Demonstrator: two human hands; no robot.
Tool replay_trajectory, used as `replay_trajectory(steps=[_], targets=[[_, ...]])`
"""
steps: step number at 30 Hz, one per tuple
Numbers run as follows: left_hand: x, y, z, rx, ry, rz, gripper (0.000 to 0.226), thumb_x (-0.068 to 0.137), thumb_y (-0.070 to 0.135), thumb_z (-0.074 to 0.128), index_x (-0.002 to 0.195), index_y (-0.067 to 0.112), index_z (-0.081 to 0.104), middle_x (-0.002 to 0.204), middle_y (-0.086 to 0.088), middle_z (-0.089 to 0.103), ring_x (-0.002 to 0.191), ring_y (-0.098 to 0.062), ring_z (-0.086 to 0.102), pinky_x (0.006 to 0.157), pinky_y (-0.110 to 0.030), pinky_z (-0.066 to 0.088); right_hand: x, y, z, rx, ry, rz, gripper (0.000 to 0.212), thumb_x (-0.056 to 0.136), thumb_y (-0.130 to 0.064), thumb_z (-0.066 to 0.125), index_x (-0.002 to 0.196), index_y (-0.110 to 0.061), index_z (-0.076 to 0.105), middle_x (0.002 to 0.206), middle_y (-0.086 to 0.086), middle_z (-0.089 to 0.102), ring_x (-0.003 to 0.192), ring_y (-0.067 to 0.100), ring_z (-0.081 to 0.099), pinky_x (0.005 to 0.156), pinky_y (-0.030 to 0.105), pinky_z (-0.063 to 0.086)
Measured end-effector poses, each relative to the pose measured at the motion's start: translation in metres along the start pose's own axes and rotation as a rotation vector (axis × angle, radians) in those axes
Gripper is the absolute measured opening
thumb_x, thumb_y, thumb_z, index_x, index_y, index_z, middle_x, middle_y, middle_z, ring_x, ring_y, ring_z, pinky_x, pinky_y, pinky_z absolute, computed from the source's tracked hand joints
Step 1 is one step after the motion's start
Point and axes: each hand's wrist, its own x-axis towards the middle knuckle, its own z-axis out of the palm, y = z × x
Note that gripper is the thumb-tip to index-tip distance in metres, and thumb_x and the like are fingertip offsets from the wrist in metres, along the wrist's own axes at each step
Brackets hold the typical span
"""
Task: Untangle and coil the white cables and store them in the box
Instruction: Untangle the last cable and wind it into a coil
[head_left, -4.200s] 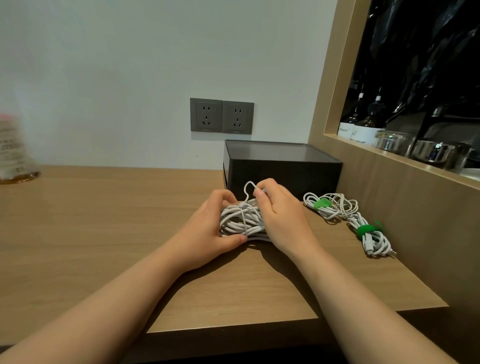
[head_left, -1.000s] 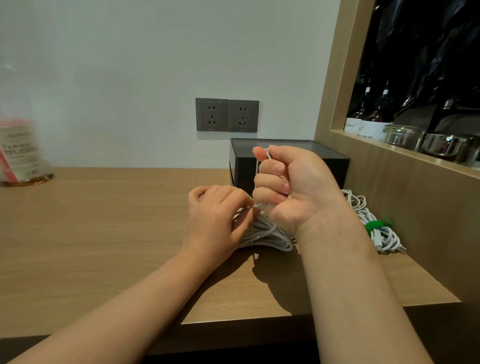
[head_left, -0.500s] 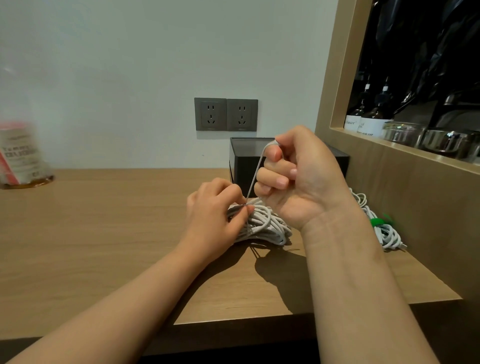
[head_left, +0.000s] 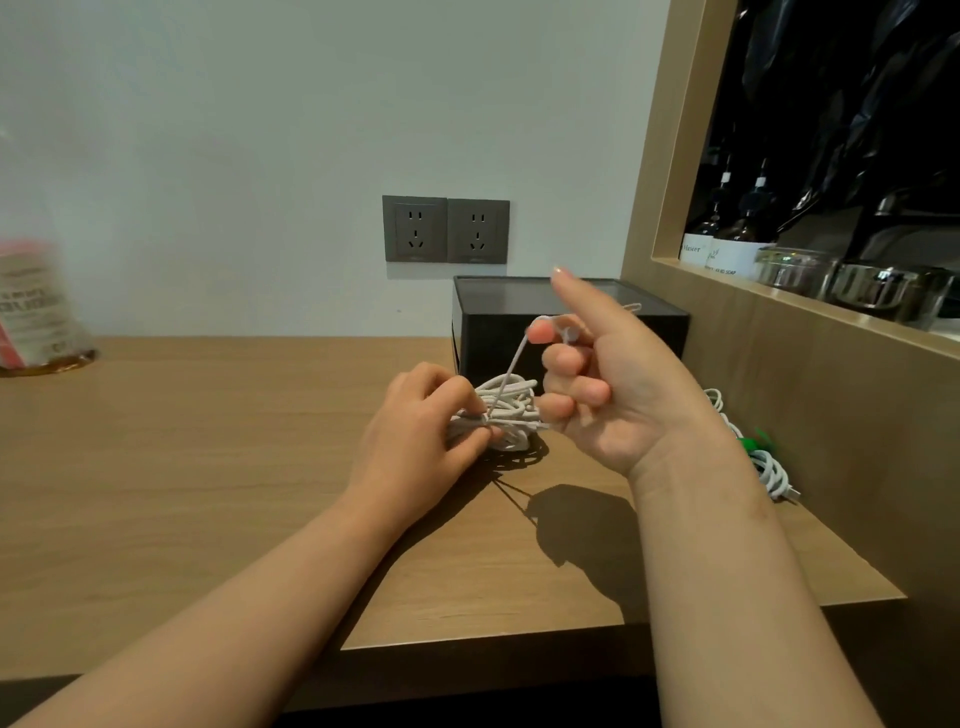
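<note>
head view, left hand (head_left: 415, 431) pinching the white cable bundle (head_left: 511, 410), raised right hand (head_left: 618, 395), fingers (head_left: 574, 393) curled gripping its taut strand (head_left: 509, 371)

Soft, fairly bright light comes from above. My right hand (head_left: 618, 400) throws a dark shadow onto the counter (head_left: 208, 467). The shelf recess (head_left: 831, 130) is dim, the labelled container (head_left: 36, 306) at the left edge is blurred, and straight lines bend outward.

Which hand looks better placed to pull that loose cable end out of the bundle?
Probably the right hand: it pinches the loose end, stretched taut above the bundle, while the left hand grips the bundle.
</note>
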Motion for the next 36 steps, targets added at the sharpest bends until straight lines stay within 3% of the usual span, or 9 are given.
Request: replay_trajectory(steps=[4, 9, 12, 15, 20, 27, 29, 31, 36], targets=[[0.001, 0.000, 0.000, 0.006, 0.007, 0.011, 0.015, 0.083, 0.026, 0.069, 0.087, 0.014, 0.063, 0.098, 0.007, 0.043, 0.095, -0.012, 0.041, 0.071, -0.022, 0.032, 0.000, 0.003, -0.004, -0.124, -0.040, -0.006, 0.021, 0.094, -0.023, 0.053, 0.092, -0.005, 0.065, 0.047, -0.002, 0.053, 0.029, 0.005, 0.030, 0.033, 0.014, 0.033], [0.002, 0.000, -0.001, -0.057, 0.057, 0.043, 0.009, 0.083, 0.012, 0.069, 0.086, 0.016, 0.061, 0.089, 0.009, 0.049, 0.083, -0.012, 0.048, 0.069, -0.016, 0.032, 0.004, 0.006, -0.004, -0.086, -0.014, -0.002, 0.019, 0.092, -0.010, 0.050, 0.079, -0.004, 0.063, 0.052, 0.000, 0.056, 0.041, 0.005, 0.044, 0.036, 0.015, 0.039], [0.003, 0.000, -0.002, -0.099, 0.076, 0.004, 0.015, 0.083, 0.012, 0.068, 0.086, 0.022, 0.057, 0.083, 0.016, 0.049, 0.078, -0.005, 0.048, 0.071, -0.026, 0.037, 0.007, 0.007, -0.001, -0.026, 0.006, 0.006, 0.015, 0.087, -0.006, 0.048, 0.073, -0.005, 0.056, 0.050, -0.002, 0.039, 0.041, 0.006, 0.029, 0.033, 0.015, 0.024], [0.003, 0.000, -0.001, -0.126, 0.071, -0.040, 0.024, 0.083, 0.015, 0.068, 0.078, 0.028, 0.048, 0.079, 0.022, 0.044, 0.078, -0.006, 0.046, 0.072, -0.030, 0.035, 0.009, 0.010, 0.004, 0.031, 0.047, 0.014, 0.021, 0.087, -0.011, 0.052, 0.066, -0.009, 0.048, 0.042, -0.005, 0.032, 0.035, 0.005, 0.022, 0.030, 0.016, 0.020], [0.004, 0.003, -0.001, -0.183, 0.012, -0.077, 0.037, 0.084, 0.016, 0.066, 0.070, 0.037, 0.040, 0.082, 0.020, 0.044, 0.088, -0.014, 0.044, 0.070, -0.016, 0.031, 0.010, 0.013, 0.014, 0.102, 0.040, -0.026, 0.036, 0.086, -0.006, 0.053, 0.053, -0.012, 0.040, 0.039, -0.004, 0.028, 0.034, 0.006, 0.020, 0.031, 0.015, 0.018], [0.007, 0.000, 0.003, -0.201, -0.024, -0.066, 0.031, 0.087, 0.017, 0.063, 0.071, 0.033, 0.042, 0.082, 0.018, 0.043, 0.087, -0.018, 0.044, 0.070, -0.023, 0.033, 0.007, 0.008, 0.018, 0.232, -0.065, -0.102, 0.040, 0.082, 0.000, 0.045, 0.048, -0.014, 0.030, 0.039, -0.005, 0.024, 0.034, 0.006, 0.015, 0.032, 0.014, 0.013], [0.007, -0.003, 0.005, -0.213, -0.045, -0.080, 0.014, 0.087, 0.024, 0.060, 0.077, 0.023, 0.051, 0.084, 0.012, 0.047, 0.087, -0.019, 0.046, 0.072, -0.028, 0.036, 0.007, 0.008, 0.019, 0.235, -0.105, -0.125, 0.040, 0.082, 0.000, 0.044, 0.047, -0.014, 0.030, 0.037, -0.005, 0.024, 0.033, 0.006, 0.015, 0.031, 0.013, 0.014], [0.007, -0.005, 0.005, -0.214, -0.052, -0.092, 0.016, 0.085, 0.030, 0.057, 0.082, 0.014, 0.055, 0.087, 0.007, 0.050, 0.088, -0.018, 0.047, 0.075, -0.030, 0.039, 0.008, 0.010, 0.019, 0.204, -0.129, -0.136, 0.041, 0.083, -0.001, 0.045, 0.046, -0.014, 0.030, 0.038, -0.005, 0.024, 0.033, 0.006, 0.015, 0.030, 0.013, 0.016], [0.007, -0.002, 0.001, -0.203, -0.104, -0.122, 0.023, 0.090, 0.023, 0.059, 0.077, 0.032, 0.043, 0.087, 0.017, 0.043, 0.082, -0.002, 0.045, 0.068, -0.010, 0.034, 0.012, 0.011, 0.011, 0.182, -0.080, -0.150, 0.036, 0.086, -0.005, 0.047, 0.054, -0.013, 0.034, 0.041, -0.005, 0.027, 0.036, 0.006, 0.020, 0.032, 0.016, 0.021]])
